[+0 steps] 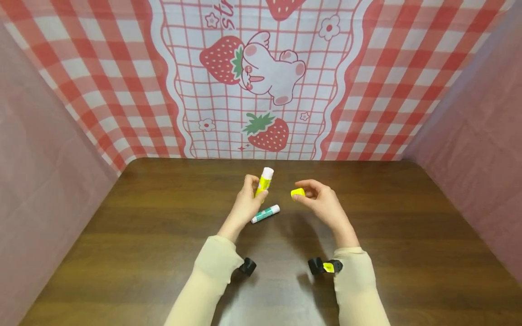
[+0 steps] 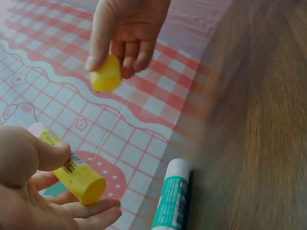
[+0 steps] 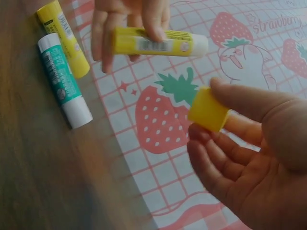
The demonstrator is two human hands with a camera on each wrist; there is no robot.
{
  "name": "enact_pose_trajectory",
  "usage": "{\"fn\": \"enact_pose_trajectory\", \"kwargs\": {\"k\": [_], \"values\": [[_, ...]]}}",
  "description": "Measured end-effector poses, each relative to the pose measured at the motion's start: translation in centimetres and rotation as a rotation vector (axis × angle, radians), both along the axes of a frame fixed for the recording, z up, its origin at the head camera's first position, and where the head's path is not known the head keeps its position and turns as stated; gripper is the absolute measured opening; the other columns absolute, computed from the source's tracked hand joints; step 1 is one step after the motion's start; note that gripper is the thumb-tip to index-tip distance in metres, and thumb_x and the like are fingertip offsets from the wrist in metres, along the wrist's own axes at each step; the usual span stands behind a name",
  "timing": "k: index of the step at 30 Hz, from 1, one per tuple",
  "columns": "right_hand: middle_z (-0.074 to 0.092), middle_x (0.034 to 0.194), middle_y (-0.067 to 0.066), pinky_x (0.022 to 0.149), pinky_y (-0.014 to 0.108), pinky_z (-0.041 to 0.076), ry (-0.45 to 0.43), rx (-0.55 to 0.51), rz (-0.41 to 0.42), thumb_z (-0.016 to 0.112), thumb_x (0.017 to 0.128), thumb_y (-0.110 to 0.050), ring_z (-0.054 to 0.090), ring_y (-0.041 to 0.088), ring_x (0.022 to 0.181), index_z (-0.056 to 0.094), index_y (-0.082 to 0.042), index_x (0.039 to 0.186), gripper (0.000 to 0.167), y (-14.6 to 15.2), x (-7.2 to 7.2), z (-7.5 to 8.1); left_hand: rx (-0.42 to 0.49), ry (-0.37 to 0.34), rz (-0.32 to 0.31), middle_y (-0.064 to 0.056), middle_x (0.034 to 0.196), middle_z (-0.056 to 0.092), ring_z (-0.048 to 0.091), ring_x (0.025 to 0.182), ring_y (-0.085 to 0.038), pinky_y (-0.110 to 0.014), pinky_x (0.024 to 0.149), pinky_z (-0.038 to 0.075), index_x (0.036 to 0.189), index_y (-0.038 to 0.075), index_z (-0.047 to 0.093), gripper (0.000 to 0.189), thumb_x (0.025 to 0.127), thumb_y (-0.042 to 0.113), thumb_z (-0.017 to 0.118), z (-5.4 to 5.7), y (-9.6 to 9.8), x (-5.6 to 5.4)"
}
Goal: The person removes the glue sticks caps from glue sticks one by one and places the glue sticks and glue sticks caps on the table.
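Observation:
My left hand (image 1: pixel 246 201) grips a yellow glue stick (image 1: pixel 264 182) between thumb and fingers, its uncapped white end pointing up and away. To the right, my right hand (image 1: pixel 324 204) pinches a yellow cap (image 1: pixel 297 192) by thumb and fingertips, apart from the stick. Below them, a green glue stick with white ends (image 1: pixel 266 214) lies on the table, close by my left hand. The right wrist view also has a second yellow glue stick (image 3: pixel 67 38) lying alongside the green one; in the head view my left hand seems to hide it.
The brown wooden table (image 1: pixel 399 226) meets a red checked cloth with strawberry prints (image 1: pixel 263 104) at its back edge. Pink cloth walls (image 1: pixel 469 117) stand on both sides. Black wrist cameras (image 1: pixel 316 266) sit under my forearms.

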State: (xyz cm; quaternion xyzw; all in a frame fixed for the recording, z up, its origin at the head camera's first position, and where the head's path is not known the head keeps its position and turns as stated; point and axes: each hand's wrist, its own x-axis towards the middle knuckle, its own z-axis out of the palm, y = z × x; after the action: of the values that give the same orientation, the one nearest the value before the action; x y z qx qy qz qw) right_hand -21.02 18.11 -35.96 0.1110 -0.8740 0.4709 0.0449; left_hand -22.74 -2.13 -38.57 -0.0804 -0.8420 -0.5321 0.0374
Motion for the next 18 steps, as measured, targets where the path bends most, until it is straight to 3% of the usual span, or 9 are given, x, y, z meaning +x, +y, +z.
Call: {"fn": "enact_pose_trajectory", "kwargs": {"k": [6, 13, 18], "values": [[0.064, 0.1, 0.014, 0.071, 0.031, 0.05, -0.041, 0.074, -0.057, 0.071, 0.078, -0.017, 0.06, 0.023, 0.085, 0.056, -0.001, 0.111, 0.04, -0.3, -0.7, -1.3, 0.106, 0.01, 0.006, -0.015, 0.099, 0.061, 0.06, 0.089, -0.03, -0.034, 0.072, 0.043, 0.106, 0.01, 0.037, 0.023, 0.09, 0.01, 0.053, -0.6, 0.7, -0.5], [0.064, 0.095, 0.013, 0.068, 0.028, 0.048, -0.032, 0.067, -0.096, 0.071, 0.078, -0.017, 0.06, 0.022, 0.082, 0.057, -0.002, 0.107, 0.035, -1.5, -1.7, -1.3, 0.269, -0.043, 0.042, -0.018, 0.106, 0.062, 0.06, 0.095, -0.029, -0.032, 0.073, 0.046, 0.104, 0.009, 0.039, 0.02, 0.09, 0.009, 0.053, -0.9, 0.9, -0.8], [0.065, 0.09, 0.013, 0.064, 0.025, 0.046, -0.007, 0.056, -0.123, 0.071, 0.078, -0.017, 0.06, 0.021, 0.08, 0.059, -0.004, 0.104, 0.031, -2.0, -2.3, -1.2, 0.289, -0.053, 0.061, -0.019, 0.109, 0.063, 0.058, 0.092, -0.026, -0.03, 0.072, 0.046, 0.103, 0.008, 0.04, 0.019, 0.09, 0.009, 0.054, -0.9, 1.0, -1.2]]}}
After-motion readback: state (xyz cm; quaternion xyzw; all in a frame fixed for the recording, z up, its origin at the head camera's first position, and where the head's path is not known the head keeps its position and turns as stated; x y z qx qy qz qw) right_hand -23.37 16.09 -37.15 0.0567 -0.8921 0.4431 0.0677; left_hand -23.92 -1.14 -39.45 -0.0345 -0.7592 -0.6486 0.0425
